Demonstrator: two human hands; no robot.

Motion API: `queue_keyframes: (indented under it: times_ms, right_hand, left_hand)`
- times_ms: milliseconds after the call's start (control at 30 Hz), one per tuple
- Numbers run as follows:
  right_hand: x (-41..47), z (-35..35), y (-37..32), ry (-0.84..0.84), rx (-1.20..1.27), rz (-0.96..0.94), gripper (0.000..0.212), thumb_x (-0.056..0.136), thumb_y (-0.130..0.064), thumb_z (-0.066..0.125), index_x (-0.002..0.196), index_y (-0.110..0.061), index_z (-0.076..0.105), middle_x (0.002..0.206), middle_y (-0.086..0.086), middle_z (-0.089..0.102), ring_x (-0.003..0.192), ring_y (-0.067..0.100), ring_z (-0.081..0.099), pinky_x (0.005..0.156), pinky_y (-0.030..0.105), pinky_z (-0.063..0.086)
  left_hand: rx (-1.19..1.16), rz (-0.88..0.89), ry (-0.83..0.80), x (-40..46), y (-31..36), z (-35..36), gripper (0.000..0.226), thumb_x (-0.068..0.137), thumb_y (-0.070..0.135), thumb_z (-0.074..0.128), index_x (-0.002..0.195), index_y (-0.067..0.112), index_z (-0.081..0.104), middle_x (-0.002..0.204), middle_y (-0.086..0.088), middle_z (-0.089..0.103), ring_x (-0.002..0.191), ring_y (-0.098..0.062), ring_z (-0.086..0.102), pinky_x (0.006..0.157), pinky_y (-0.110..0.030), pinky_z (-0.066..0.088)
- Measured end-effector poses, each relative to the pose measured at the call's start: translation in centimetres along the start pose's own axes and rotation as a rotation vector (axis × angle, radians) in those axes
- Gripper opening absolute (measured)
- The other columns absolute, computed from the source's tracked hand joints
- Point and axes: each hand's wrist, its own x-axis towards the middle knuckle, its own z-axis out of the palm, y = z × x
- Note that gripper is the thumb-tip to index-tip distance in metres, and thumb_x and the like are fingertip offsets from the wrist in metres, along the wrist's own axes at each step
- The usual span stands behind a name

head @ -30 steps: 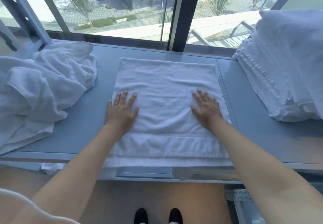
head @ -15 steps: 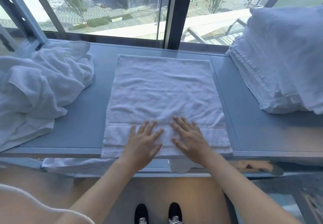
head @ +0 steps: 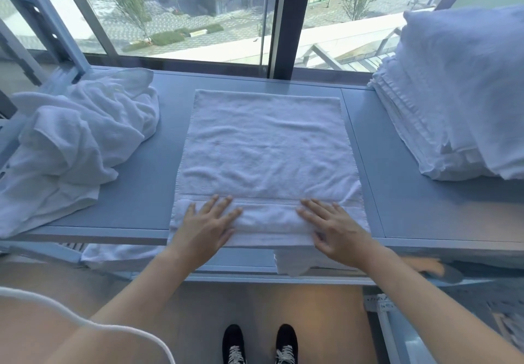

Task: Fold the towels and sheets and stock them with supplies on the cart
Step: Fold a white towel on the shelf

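Note:
A white towel [head: 266, 148] lies flat, folded into a rectangle, in the middle of the blue-grey shelf top [head: 141, 193]. Its near edge hangs slightly over the shelf's front rim. My left hand [head: 205, 226] lies flat on the towel's near-left band, fingers straight and spread. My right hand [head: 334, 230] presses flat on the near-right band, fingers straight, thumb at the towel's front edge. Neither hand grips the cloth.
A crumpled heap of white towels [head: 76, 148] fills the left of the shelf. A tall stack of folded white linen [head: 453, 102] stands at the right. More white cloth [head: 292, 263] sits on a lower shelf. Windows run behind; my feet show on the floor.
Both hands slid from mid-towel down to its near edge, came together, then moved apart along the near band. The towel itself stays in place.

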Motion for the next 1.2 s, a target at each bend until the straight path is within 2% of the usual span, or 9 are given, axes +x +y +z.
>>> queue_keyframes:
  times_ms: [200,333,433,567,700,867,1000,1100,1200]
  right_hand:
    - [-1.7,-0.6,2.3,-0.022,0.074,0.026,0.087,0.086,-0.003,0.05,0.163,-0.033,0.024,0.171,-0.016,0.005,0.158,0.007,0.002,0.129,0.043,0.01]
    - [-1.5,-0.3,1.9,0.089,0.186,0.048,0.079,0.086,0.011,0.047,0.156,-0.025,0.043,0.167,-0.012,0.025,0.157,0.012,0.019,0.127,0.041,0.017]
    - [-2.1,-0.9,2.5,0.234,0.289,0.123,0.059,0.093,0.013,0.048,0.143,-0.016,0.061,0.154,-0.005,0.05,0.147,0.016,0.043,0.119,0.037,0.036]
    - [-3.6,-2.8,3.1,0.431,0.311,0.16,0.04,0.096,0.009,0.057,0.128,-0.01,0.072,0.134,0.001,0.069,0.125,0.021,0.065,0.102,0.038,0.054]
    - [-5.0,-3.4,3.4,0.548,0.314,0.11,0.039,0.095,0.007,0.061,0.125,-0.014,0.073,0.131,-0.007,0.07,0.125,0.008,0.063,0.103,0.025,0.051]
    - [-7.1,0.6,3.2,0.405,0.299,0.167,0.046,0.091,0.014,0.063,0.127,-0.012,0.073,0.136,-0.005,0.066,0.134,0.017,0.058,0.112,0.031,0.044]
    - [-7.3,2.5,3.9,0.446,0.311,0.161,0.054,0.088,0.016,0.064,0.132,-0.015,0.07,0.142,-0.008,0.062,0.14,0.013,0.051,0.116,0.032,0.04]
    - [-5.8,2.3,4.3,0.46,0.307,0.188,0.059,0.085,0.018,0.064,0.132,-0.017,0.071,0.141,-0.008,0.063,0.139,0.013,0.052,0.115,0.035,0.044]
    - [-3.4,1.2,4.9,0.485,0.302,0.228,0.057,0.085,0.018,0.062,0.13,-0.016,0.072,0.139,-0.006,0.065,0.137,0.015,0.054,0.112,0.039,0.047]
  left_hand:
    - [0.058,-0.102,-0.087,-1.8,-1.0,-0.7,0.069,0.098,0.006,0.046,0.16,0.029,0.027,0.172,0.0,0.014,0.158,-0.025,0.015,0.119,-0.049,0.032]
    - [-0.094,-0.155,0.116,-2.1,0.0,-0.4,0.061,0.088,-0.008,0.053,0.144,0.018,0.057,0.159,-0.009,0.044,0.148,-0.033,0.04,0.108,-0.053,0.044]
    - [-0.177,-0.182,0.301,-2.7,-0.4,-0.4,0.05,0.081,-0.015,0.063,0.123,0.009,0.072,0.138,-0.016,0.064,0.127,-0.038,0.061,0.096,-0.051,0.055]
    - [-0.256,-0.234,0.473,-3.4,-1.5,-2.6,0.028,0.09,-0.008,0.067,0.109,0.01,0.078,0.122,-0.008,0.074,0.111,-0.033,0.071,0.084,-0.047,0.06]
    - [-0.231,-0.188,0.64,-5.1,-2.1,-3.6,0.023,0.098,0.011,0.058,0.112,0.018,0.076,0.124,0.004,0.072,0.117,-0.021,0.065,0.094,-0.039,0.054]
    - [-0.357,-0.17,0.509,-8.0,0.1,2.5,0.028,0.097,0.02,0.056,0.114,0.018,0.077,0.137,0.005,0.064,0.131,-0.024,0.06,0.106,-0.044,0.051]
    - [-0.421,-0.18,0.519,-8.7,-0.1,4.9,0.035,0.103,0.025,0.049,0.128,0.021,0.073,0.146,0.005,0.059,0.144,-0.017,0.047,0.114,-0.037,0.045]
    - [-0.295,-0.248,0.491,-7.2,-0.1,3.8,0.038,0.1,0.022,0.048,0.129,0.028,0.071,0.144,0.007,0.06,0.142,-0.014,0.048,0.101,-0.046,0.049]
    - [-0.229,-0.322,0.441,-4.6,-0.2,2.3,0.035,0.099,0.016,0.056,0.127,0.031,0.072,0.141,0.009,0.063,0.139,-0.015,0.052,0.11,-0.059,0.036]
